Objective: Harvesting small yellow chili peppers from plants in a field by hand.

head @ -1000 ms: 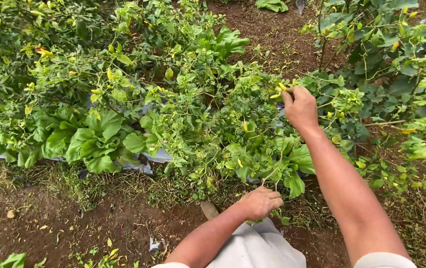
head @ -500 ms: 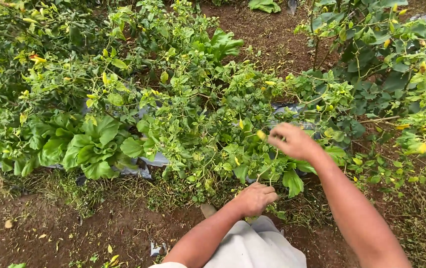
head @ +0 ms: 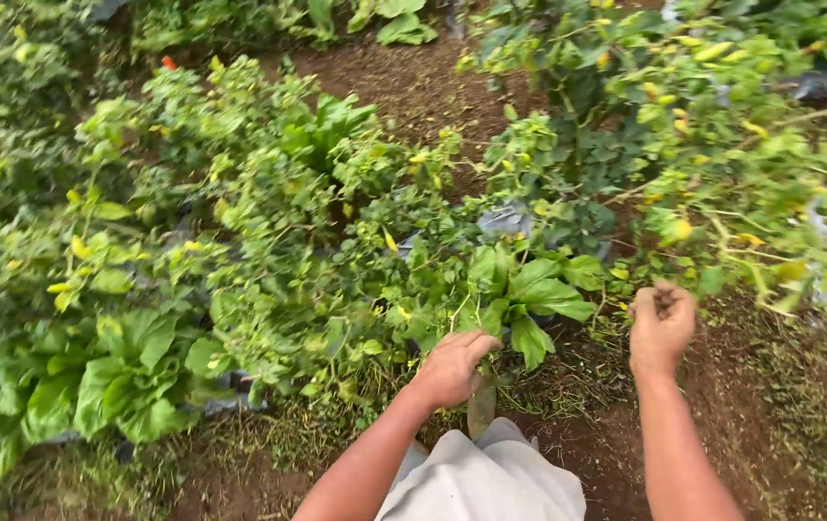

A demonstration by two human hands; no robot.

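Since the earlier frames the right hand [head: 661,326] has come back out of the foliage: a second ago it reached high into the leafy plant, half a second ago it was low among the leaves, and now it hangs clear of them over bare soil, fingers curled together into a loose fist; whether anything lies inside cannot be told. The left hand [head: 452,369] has stayed almost where it was, fingers bent and closed at the foot of the pepper plant [head: 490,289], just above a grey-brown handle [head: 481,410] that stands up from the pale cloth bag [head: 476,478] between the forearms; whether it clamps the handle or a stem is hidden. The plant is bushy, with glossy pointed leaves and small yellow pods. Beside it spread broad, crinkled leafy greens [head: 114,381], and the soil [head: 616,453] is dark, crumbly and strewn with dry grass.
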